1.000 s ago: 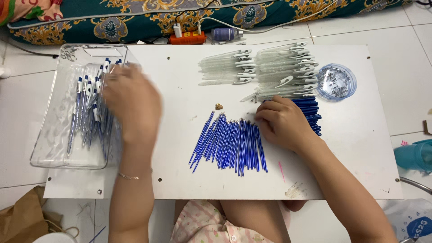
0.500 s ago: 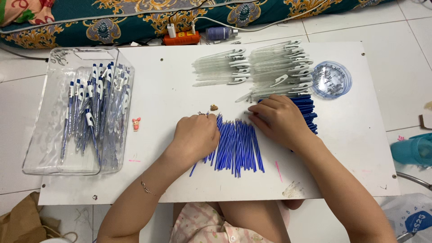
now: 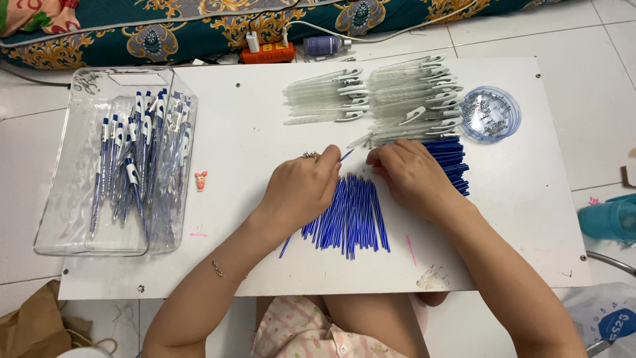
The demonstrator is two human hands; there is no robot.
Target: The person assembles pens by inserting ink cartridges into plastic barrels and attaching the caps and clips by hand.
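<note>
We see a big white flat board (image 3: 252, 159) that fills the middle of the frame. At the left side of the frame sits a clear plastic tray (image 3: 73, 199), and inside it lie finished pens with blue and white parts (image 3: 136, 166). At the top middle of the frame lie rows of clear see-through pen tubes with white clips (image 3: 384, 96).

In the lower middle of the frame lies a pile of thin blue ink sticks (image 3: 354, 219), spread out like a fan. Our left hand (image 3: 301, 192) rests on the left part of that pile. Its fingers are curled together and pinch one blue ink stick (image 3: 346, 155), whose tip pokes up past the fingers. Our right hand (image 3: 414, 176) sits just beside it, at the upper right of the pile. Its fingers are bent down close together, but we cannot tell if they hold anything.

At the upper right of the frame is a small round clear lid full of tiny metal springs (image 3: 490, 114). A tiny pink toy (image 3: 200, 179) lies between the tray and our left hand.
</note>
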